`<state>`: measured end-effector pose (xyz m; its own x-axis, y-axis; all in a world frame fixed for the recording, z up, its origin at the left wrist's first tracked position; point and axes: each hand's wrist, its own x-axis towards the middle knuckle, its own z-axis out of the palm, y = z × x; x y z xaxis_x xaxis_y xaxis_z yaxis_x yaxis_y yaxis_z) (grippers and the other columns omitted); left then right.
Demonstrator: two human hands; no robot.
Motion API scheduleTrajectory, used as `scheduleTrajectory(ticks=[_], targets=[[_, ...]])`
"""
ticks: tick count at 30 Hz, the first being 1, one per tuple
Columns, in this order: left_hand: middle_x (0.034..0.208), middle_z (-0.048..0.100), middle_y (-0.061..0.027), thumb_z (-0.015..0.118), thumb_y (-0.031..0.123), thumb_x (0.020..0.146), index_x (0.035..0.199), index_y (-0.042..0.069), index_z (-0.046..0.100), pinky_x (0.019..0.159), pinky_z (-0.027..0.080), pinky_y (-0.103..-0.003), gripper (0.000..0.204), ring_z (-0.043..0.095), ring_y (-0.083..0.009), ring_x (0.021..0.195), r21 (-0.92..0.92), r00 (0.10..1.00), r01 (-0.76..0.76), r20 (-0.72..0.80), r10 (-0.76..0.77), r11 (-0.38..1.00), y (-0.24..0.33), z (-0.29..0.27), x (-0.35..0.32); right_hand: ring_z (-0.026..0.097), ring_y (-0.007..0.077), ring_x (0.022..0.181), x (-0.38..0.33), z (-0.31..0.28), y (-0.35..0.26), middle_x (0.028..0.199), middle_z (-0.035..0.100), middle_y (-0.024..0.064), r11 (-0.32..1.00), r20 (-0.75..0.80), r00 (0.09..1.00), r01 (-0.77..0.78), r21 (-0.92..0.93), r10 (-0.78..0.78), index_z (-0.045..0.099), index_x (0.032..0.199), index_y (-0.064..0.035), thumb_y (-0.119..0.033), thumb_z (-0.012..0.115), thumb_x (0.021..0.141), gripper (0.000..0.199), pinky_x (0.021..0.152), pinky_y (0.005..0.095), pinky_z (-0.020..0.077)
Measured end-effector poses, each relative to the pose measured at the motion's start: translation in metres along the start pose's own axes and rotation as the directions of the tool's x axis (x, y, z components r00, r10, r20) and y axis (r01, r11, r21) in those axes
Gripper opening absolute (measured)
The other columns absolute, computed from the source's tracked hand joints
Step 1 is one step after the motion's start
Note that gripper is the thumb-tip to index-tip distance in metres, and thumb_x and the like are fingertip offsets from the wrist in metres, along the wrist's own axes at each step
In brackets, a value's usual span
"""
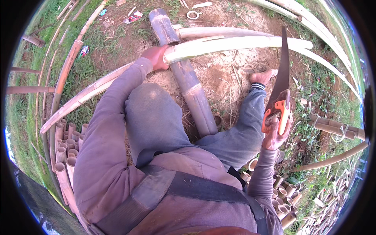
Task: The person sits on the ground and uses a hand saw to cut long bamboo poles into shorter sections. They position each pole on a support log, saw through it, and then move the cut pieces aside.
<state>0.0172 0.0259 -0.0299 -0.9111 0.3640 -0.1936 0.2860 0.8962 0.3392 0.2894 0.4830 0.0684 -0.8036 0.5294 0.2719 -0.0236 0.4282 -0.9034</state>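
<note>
A long pale bamboo pole lies across a thick dark bamboo log on the ground in front of me. My left hand is closed round the pole, close to where it crosses the log. In my right hand is a handsaw with an orange and grey handle. The saw is off to the right, its blade pointing away from me. In the picture the blade overlaps the pole's right part; whether they touch I cannot tell. My bent left knee is beneath my left forearm, and my right foot rests on the soil.
Cut bamboo tubes stand bundled at my left, and more short tubes sit at my lower right. Long poles curve along both sides. A tied bamboo rail is at the right. A bamboo ring lies on the far soil.
</note>
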Motion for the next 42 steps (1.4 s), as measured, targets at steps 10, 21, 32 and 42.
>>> scheduleTrajectory(ticks=[10,21,32,42], targets=[[0.118,0.074,-0.0202,0.092,0.029,0.065,0.139,0.010,0.060,0.094,0.056,-0.049,0.082,0.071,-0.0416,0.110,0.000,0.999,0.013,0.039,-0.013,1.000,0.000,-0.008,0.000,0.069,0.0258,0.108,-0.117,0.019,-0.011,0.124,0.068,0.0164,0.997,0.246,0.966,0.082,0.000,-0.080,0.062,0.129,0.0056,-0.028,0.077,0.099,0.048,0.094,0.0379,0.0569],[0.118,0.075,-0.0194,0.092,0.030,0.065,0.141,0.010,0.059,0.095,0.056,-0.049,0.085,0.071,-0.0404,0.111,-0.009,1.000,0.005,0.015,-0.005,1.000,0.000,-0.005,-0.002,0.072,0.0323,0.117,-0.110,0.022,-0.011,0.130,0.071,0.0230,0.984,0.353,0.924,0.173,-0.036,-0.150,0.063,0.136,0.0078,-0.018,0.074,0.100,0.045,0.101,0.0417,0.0568],[0.115,0.075,-0.0209,0.090,0.031,0.065,0.144,0.011,0.057,0.094,0.057,-0.049,0.088,0.072,-0.0410,0.108,0.010,0.999,0.024,0.046,-0.024,1.000,-0.015,-0.004,0.012,0.073,0.0319,0.117,-0.101,0.037,0.002,0.129,0.072,0.0210,0.988,0.364,0.928,0.122,-0.096,-0.080,0.066,0.135,0.0046,-0.016,0.075,0.096,0.044,0.099,0.0405,0.0580],[0.114,0.075,-0.0237,0.091,0.032,0.066,0.139,0.005,0.058,0.094,0.055,-0.048,0.084,0.072,-0.0427,0.107,-0.031,0.999,0.001,0.049,0.001,1.000,-0.026,-0.012,0.025,0.073,0.0315,0.117,-0.095,0.057,0.033,0.127,0.073,0.0195,0.991,0.343,0.936,0.112,-0.076,-0.079,0.067,0.135,0.0023,-0.020,0.078,0.095,0.047,0.100,0.0418,0.0571]])
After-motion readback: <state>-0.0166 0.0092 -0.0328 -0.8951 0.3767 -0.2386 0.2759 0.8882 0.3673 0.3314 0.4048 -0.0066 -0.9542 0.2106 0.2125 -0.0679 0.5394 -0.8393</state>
